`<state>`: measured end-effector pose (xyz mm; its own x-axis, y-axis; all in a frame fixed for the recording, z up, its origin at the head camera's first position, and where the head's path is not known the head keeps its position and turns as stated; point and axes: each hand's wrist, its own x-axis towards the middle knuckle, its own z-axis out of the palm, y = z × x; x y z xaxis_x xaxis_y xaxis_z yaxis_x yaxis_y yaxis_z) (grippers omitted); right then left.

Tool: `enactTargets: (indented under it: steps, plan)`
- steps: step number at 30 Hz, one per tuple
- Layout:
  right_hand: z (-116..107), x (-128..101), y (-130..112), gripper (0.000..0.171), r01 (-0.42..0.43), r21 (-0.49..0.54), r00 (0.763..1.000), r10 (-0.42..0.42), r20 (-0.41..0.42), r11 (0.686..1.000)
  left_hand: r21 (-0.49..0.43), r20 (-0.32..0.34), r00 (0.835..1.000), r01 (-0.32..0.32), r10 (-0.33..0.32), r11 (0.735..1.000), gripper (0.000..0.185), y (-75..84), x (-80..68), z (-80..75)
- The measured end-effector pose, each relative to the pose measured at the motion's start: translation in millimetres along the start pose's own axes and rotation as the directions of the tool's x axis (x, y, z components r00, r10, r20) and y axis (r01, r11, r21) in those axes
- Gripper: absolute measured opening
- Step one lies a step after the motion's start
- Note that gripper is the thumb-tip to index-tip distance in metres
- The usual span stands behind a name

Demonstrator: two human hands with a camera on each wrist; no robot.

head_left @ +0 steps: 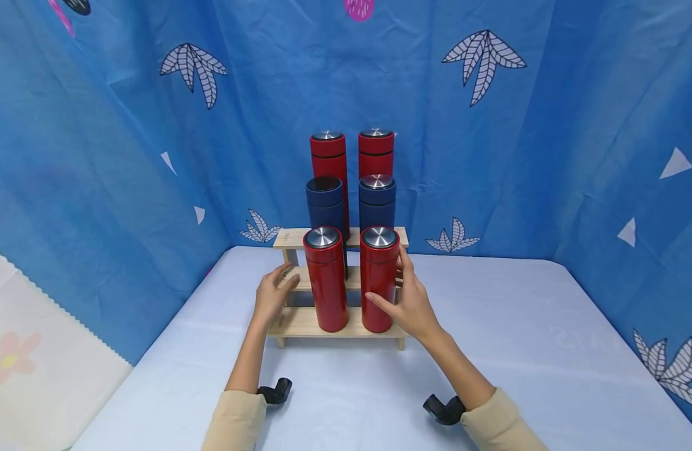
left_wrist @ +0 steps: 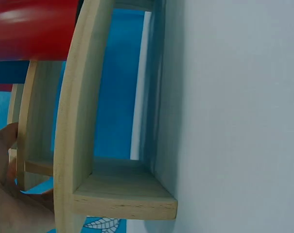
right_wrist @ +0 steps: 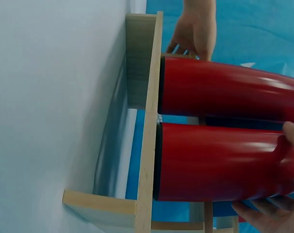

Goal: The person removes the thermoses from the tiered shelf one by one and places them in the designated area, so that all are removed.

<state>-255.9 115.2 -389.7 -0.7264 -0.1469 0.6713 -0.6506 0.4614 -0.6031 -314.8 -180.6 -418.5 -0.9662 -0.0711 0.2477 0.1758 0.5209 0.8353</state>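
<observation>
Two red thermos flasks stand upright on the lowest tier of a stepped wooden rack [head_left: 301, 322]. My right hand [head_left: 412, 307] grips the front right red flask [head_left: 378, 282], thumb on its front and fingers round its right side. In the right wrist view, the base of this flask [right_wrist: 210, 162] meets the tier. Beside it stands the front left red flask [head_left: 326, 282], which neither hand touches. My left hand [head_left: 271, 294] holds the left end of the middle tier, with its thumb and fingers either side of the board in the left wrist view; some fingertips are hidden.
A dark blue flask [head_left: 325, 203] and a blue flask [head_left: 377, 203] stand on the middle tier. Behind them are two more red flasks [head_left: 329, 156] on the top tier. The rack sits on a white table [head_left: 521, 332], with a blue patterned curtain [head_left: 414, 94] around it.
</observation>
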Motion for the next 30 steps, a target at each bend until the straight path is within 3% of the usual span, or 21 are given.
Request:
enactTargets:
  steps: [11,20,30]
  plan:
    - [-3,-4,-3,0.103,-0.039,0.042,0.999,0.039,-0.005,0.998,-0.055,0.059,0.998,0.026,-0.023,0.998,0.058,-8.8,0.8,-0.2]
    - [-40,-17,-18,0.101,-0.019,0.015,1.000,0.019,0.004,1.000,-0.088,0.053,0.998,0.036,-0.031,0.995,0.059,-11.9,1.5,1.3]
    - [-87,-34,23,0.109,-0.041,-0.100,0.996,0.033,-0.078,0.994,-0.100,0.049,0.999,0.018,-0.013,0.995,0.057,-14.7,2.9,1.3]
